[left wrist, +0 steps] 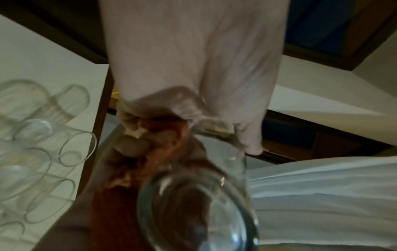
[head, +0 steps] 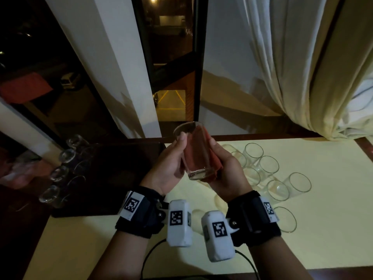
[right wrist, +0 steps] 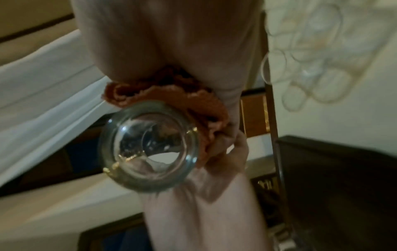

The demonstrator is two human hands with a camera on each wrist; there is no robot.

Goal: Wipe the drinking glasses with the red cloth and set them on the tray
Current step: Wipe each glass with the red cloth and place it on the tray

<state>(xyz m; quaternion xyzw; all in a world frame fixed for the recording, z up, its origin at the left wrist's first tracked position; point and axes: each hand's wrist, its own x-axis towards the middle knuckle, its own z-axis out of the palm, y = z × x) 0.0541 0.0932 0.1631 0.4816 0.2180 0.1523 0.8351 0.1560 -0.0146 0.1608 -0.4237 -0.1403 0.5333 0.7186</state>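
Up above the counter [head: 333, 178], both hands are gripping one drinking glass [head: 196, 152]: the left hand [head: 169, 164] is curling round its side, while the right hand [head: 226, 170] is pressing the red cloth [head: 214, 156] against it. Other glasses [head: 268, 168] are standing at right, four more [head: 60, 170] on the dark tray [head: 121, 168].

Dim warm indoor light, dark windows, blurred wrist views, bowed edges.

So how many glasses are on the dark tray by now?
4, in a row along the left edge of the tray: far glass, second glass, third glass, nearest glass. The dark, blurred area further left may hide more.
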